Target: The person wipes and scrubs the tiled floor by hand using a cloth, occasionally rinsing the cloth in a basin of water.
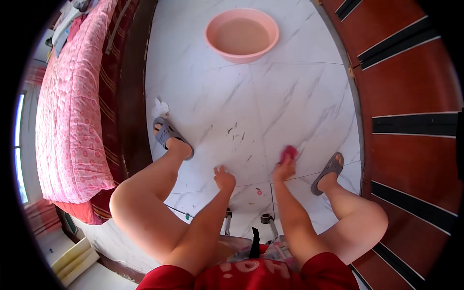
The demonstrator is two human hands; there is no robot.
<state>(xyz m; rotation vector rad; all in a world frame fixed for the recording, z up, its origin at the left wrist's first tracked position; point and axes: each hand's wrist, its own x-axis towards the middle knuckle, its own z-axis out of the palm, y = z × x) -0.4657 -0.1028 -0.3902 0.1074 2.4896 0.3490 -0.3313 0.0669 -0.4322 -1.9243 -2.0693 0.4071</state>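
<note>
The magenta cloth (289,151) is located right of centre in the frame, low over the marble-patterned floor tiles (193,92), bunched at the fingers of the right hand (285,169). Its fabric is judged soft, limp and light, with nothing fragile about it; whether it is wet, and so heavier and more slippery, cannot be told. It is best held by the gathered middle, under flattened fingers. Its visible part is pointed toward the top of the frame, and its long axis appears to be tilted slightly to the right, though the outline is blurred. The right hand is seen with its fingers closed over the cloth. The left hand (224,179), left of it, is held with the fingers loosely parted and slightly bent; no object is seen in it, and contact with the floor cannot be confirmed. Dark smudges (232,131) are seen above and between the hands, and a small pink loop (259,192) below. A pink basin (241,59) containing cloudy liquid is placed at upper centre.
</note>
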